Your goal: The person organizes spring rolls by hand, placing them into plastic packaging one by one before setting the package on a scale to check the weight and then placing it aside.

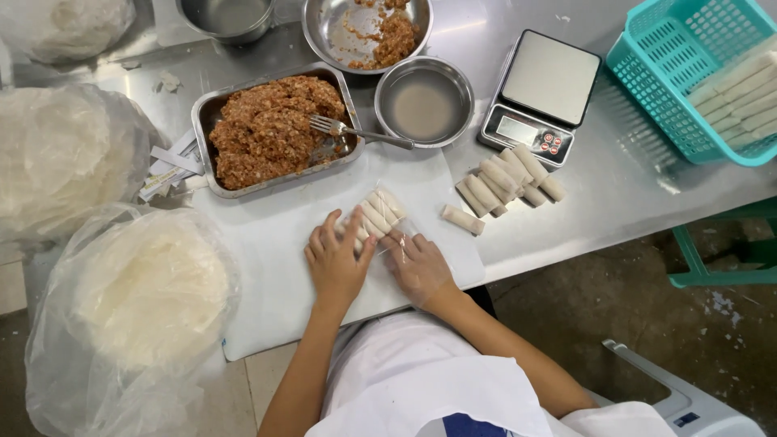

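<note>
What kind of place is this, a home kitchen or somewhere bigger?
Likely a small food-production kitchen: a steel table, a digital scale, a tray of minced filling, and finished rolls piled up.

Bright even overhead light, glare on steel table (615,174), sharp focus

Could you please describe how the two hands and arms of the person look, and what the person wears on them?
The left hand is bare, without glove, ring or watch. The right hand seems covered by a thin, clear plastic glove, which wrinkles and shines a little. Both forearms are bare up to about the elbow; no sleeves reach them. Lower in the view, the person wears a white garment with a small blue patch.
</note>
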